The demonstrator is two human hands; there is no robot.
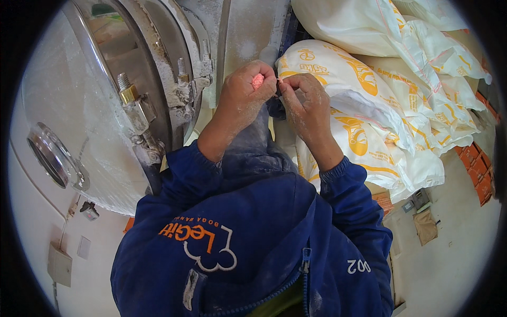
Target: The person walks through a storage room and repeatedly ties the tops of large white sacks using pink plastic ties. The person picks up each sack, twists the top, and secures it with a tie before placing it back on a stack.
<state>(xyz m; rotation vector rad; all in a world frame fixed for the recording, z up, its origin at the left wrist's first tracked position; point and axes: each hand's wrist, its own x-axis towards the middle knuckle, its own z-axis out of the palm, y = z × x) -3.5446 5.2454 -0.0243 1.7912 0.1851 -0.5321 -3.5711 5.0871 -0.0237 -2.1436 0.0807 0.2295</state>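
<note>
My left hand (246, 90), dusted with white powder, is curled around a small bundle of pink cord (258, 81) that shows between thumb and fingers. Just to its right, my right hand (311, 101) pinches a bit of pink string (280, 81) between thumb and forefinger. The fingertips of both hands are close together, and whether the string runs to the bundle cannot be made out. Behind and beside my right hand lies a white woven sack (336, 59) with yellow print.
More filled sacks (380, 23) are piled on the right, some with pink stitching. To the left stands a powder-coated metal machine with a round lid (75, 107) and threaded clamp bolts (127, 85). Orange tiles (475, 170) show at the far right.
</note>
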